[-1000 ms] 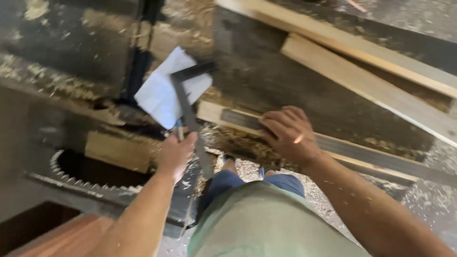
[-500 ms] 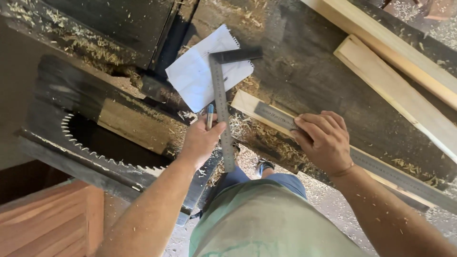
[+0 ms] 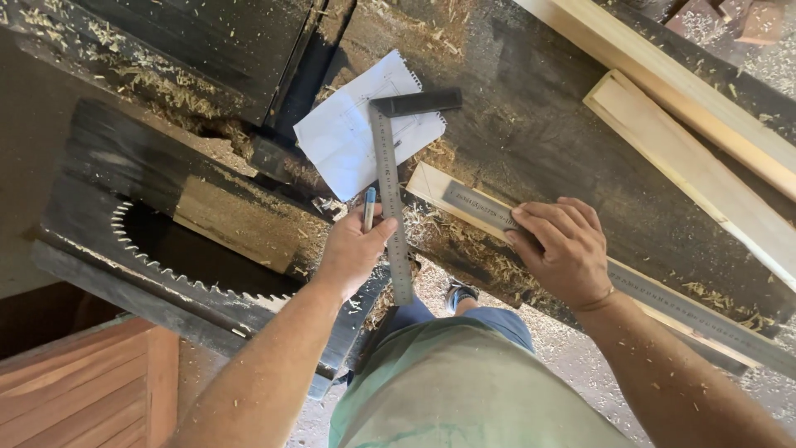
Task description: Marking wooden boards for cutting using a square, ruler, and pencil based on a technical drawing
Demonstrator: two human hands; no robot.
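**Fig. — Both hands on measuring tools at a dusty saw bench**

L. hand: closed round a blue pen and the lower blade of a try square, thumb pressed on the blade edge. The pen tip sticks up past the fingers. The square's steel blade runs away from the hand; its dark stock lies crosswise at the far end, over a white paper sheet w/ faint line drawing. The blade's near end overhangs the bench edge, just beside the wrist.

R. hand: fingers spread flat, pressing down on a long steel ruler — not gripping it. The ruler lies along a pale wood strip whose end is between the two hands; the ruler carries on past the wrist to the right.

Hands are apart, w/ the square's blade and a heap of shavings between them.

Beyond the R. hand: two pale wood battens, side by side, diagonal on the dark bench top.

Left of the L. hand: a toothed circular saw blade in its slot, partly covered. Nearer, by the L. forearm, a reddish wood block.

Below the hands: green shirt, blue trousers, sawdust on the floor.
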